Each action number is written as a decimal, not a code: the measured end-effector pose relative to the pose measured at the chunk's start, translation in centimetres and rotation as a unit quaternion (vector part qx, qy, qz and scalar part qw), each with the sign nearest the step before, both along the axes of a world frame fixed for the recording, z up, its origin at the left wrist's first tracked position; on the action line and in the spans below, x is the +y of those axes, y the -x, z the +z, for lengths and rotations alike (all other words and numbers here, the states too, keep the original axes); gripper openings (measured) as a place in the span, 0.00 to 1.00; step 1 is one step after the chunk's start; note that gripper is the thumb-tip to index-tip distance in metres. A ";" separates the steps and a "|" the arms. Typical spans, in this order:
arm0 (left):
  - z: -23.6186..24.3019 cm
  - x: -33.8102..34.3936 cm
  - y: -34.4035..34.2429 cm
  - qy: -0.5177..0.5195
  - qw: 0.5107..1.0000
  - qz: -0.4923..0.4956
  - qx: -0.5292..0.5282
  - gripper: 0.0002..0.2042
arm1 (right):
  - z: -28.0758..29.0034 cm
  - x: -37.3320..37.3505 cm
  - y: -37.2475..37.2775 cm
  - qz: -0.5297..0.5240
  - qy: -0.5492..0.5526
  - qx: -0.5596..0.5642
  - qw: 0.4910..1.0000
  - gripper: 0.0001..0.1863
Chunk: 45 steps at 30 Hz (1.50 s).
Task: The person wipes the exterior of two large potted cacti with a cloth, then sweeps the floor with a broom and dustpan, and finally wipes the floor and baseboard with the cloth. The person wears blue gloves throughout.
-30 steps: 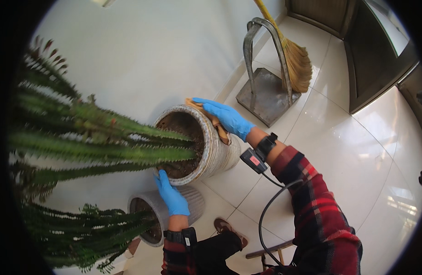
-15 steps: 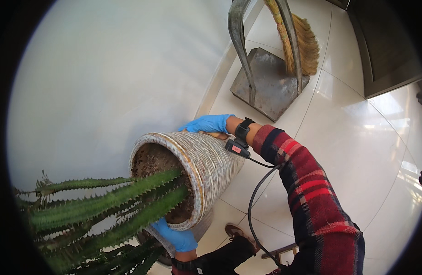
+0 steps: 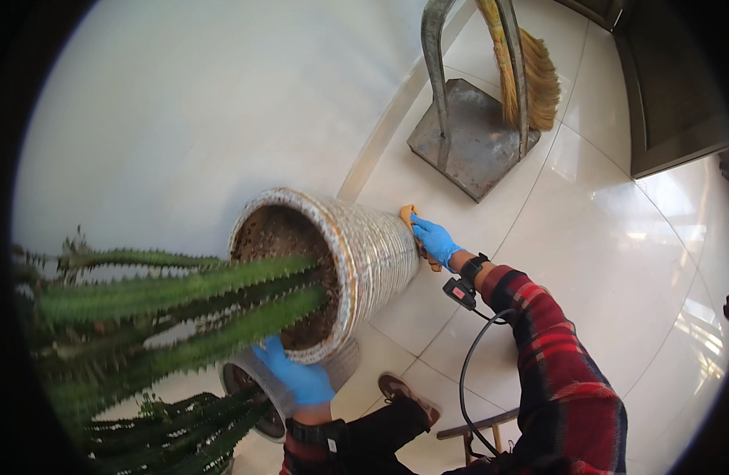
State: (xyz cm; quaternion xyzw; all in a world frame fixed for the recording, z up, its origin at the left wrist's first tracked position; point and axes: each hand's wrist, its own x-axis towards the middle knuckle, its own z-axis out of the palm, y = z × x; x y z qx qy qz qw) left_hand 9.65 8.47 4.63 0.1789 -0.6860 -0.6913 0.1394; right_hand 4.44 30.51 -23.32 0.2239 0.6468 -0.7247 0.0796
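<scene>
A tall, ribbed grey-and-white plant pot (image 3: 372, 245) with a rusty rim leans against the wall, soil and long spiny green cactus stems (image 3: 182, 293) showing at its mouth. My left hand (image 3: 297, 376), in a blue glove, grips the near side of the rim; its fingertips are partly covered by the pot and a stem. At the foot of the pot, my blue-gloved right hand (image 3: 435, 241) presses a tan cloth (image 3: 409, 214) against the lower side. The cloth pokes out past the fingers on both sides.
A second grey pot (image 3: 269, 388) with another cactus (image 3: 182, 431) stands close below my left hand. A metal dustpan (image 3: 467, 146) and a straw broom (image 3: 534, 83) stand by the wall at the far side. A dark door (image 3: 673, 87) is at right, and wooden stool legs (image 3: 479, 431) are near me.
My right hand has moved with the cloth from the pot's far side down to its foot. The pot's mouth sits higher in the view, and more of the second pot shows.
</scene>
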 end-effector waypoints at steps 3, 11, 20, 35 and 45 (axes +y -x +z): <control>0.5 0.5 0.1 -0.011 1.000 0.022 -0.009 0.31 | 3.2 -1.0 -2.1 -0.048 0.071 -0.064 0.994 0.19; 2.0 -2.4 -1.0 0.098 0.988 -0.035 -0.118 0.41 | 13.0 -0.8 -5.7 -0.074 0.164 -0.053 0.982 0.13; 11.0 -9.9 -10.9 0.001 0.979 -0.168 -0.115 0.25 | 16.0 -10.6 -15.8 0.257 -0.080 -0.102 0.958 0.17; 12.5 -15.5 -16.0 0.194 0.904 -0.275 -0.265 0.22 | -1.2 -28.4 -3.6 0.312 -0.518 0.194 0.773 0.39; 12.0 -19.5 -16.6 0.162 0.896 -0.307 -0.275 0.22 | -6.4 -28.9 3.2 0.144 -0.154 0.082 0.974 0.25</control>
